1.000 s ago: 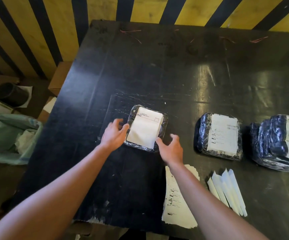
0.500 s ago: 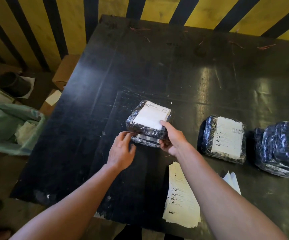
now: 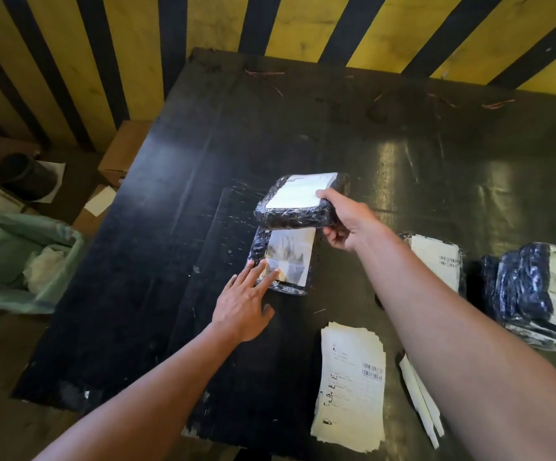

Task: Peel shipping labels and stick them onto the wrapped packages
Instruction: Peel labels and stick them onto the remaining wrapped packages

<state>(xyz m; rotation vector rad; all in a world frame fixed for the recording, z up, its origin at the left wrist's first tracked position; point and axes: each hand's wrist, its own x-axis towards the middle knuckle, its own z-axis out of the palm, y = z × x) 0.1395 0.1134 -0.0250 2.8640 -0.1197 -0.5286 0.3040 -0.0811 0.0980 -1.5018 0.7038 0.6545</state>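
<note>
Black-wrapped package gripped aloft by right hand; left hand flat on lower package's edge.

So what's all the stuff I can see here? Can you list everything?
table: one, black, middle
wrapped packages: four, black film; lifted package, package beneath, two at right
label stack: one, white, near edge
backing strips: a few, white, right of stack
green bag: one, floor left
cardboard box: one, brown, left of table
dark pot: one, floor far left
striped wall: yellow and black, behind
left hand: fingers flat on package beneath
right hand: grips lifted package
</note>
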